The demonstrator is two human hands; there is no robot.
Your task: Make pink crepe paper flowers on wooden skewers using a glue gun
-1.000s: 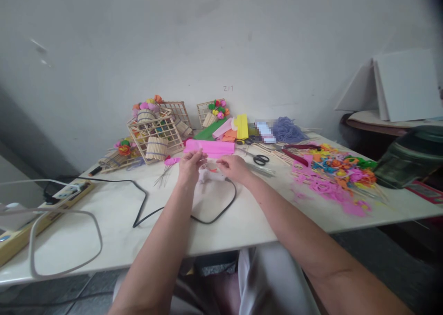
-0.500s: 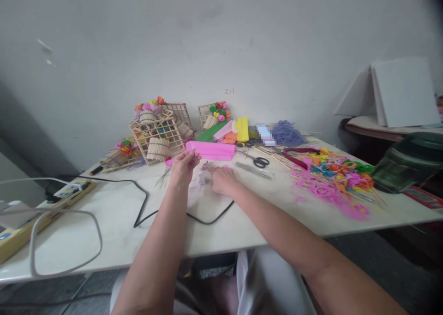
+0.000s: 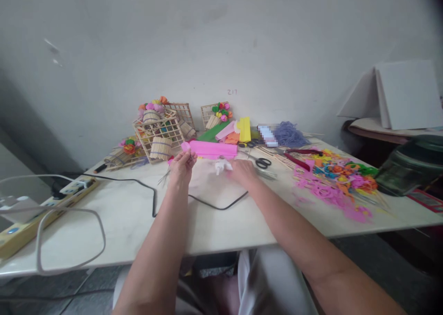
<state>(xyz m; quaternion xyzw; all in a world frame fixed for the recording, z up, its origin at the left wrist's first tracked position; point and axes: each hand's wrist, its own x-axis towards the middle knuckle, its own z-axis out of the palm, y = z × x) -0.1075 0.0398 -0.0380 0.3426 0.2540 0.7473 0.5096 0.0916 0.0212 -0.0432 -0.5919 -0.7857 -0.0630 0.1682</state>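
Observation:
My left hand [image 3: 182, 166] is closed in a pinch with its fingertips up. A small pink paper piece [image 3: 186, 146] stands out just above those fingertips and appears held there. To its right, my right hand [image 3: 243, 173] is closed around what looks like a white glue gun [image 3: 222, 166], its front pointing left. A black cord [image 3: 221, 208] runs up to my right wrist. Behind both hands lies folded pink crepe paper [image 3: 214, 149]. Thin wires [image 3: 164, 178] lie beside my left hand.
Stick frames [image 3: 159, 133] with paper flowers stand at the back left. Scissors [image 3: 263, 163], red-handled pliers [image 3: 297, 160], purple yarn [image 3: 290, 134] and colourful paper scraps [image 3: 332, 176] lie rightward. A green jar [image 3: 408, 167] stands far right; a power strip [image 3: 44, 216] lies left.
My right hand has moved right with the white glue gun, away from my left hand. The cord has shifted with it. The pink piece now shows above my left fingertips.

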